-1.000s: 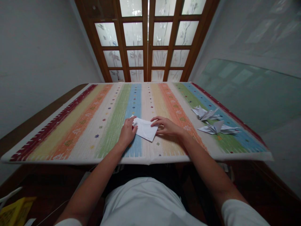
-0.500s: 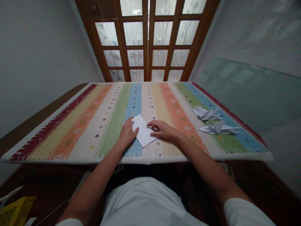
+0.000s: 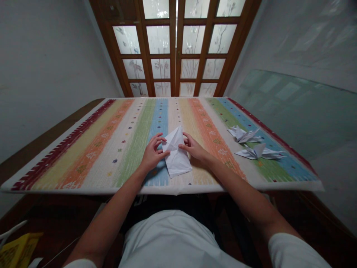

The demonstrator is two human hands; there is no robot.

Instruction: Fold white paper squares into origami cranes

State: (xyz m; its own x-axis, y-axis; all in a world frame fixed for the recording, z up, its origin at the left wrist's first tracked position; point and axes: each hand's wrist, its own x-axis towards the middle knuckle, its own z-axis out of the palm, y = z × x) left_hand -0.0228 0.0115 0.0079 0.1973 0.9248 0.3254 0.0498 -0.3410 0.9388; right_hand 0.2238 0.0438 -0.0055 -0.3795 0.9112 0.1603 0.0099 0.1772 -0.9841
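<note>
A creased sheet of folded white paper (image 3: 178, 158) stands between my hands near the table's front edge, its pointed end towards the far side and its wider end towards me. My left hand (image 3: 153, 152) pinches the paper's left edge, thumb on the near face. On the other side, my right hand (image 3: 193, 146) grips the right edge with the thumb on top and the fingers partly hidden behind it. Farther right lie two folded paper cranes (image 3: 259, 152), one behind the other, out of reach of both hands' present grip.
A striped, multicoloured tablecloth (image 3: 106, 145) covers the table. Beyond its far edge stand wooden doors with glass panes (image 3: 175, 67). A pale glass panel (image 3: 292, 108) leans on the right wall. A yellow box (image 3: 19, 249) sits low at the left.
The paper has gone from a flat diamond to a longer, raised shape with a point at the far end. My right hand has moved slightly up along its edge.
</note>
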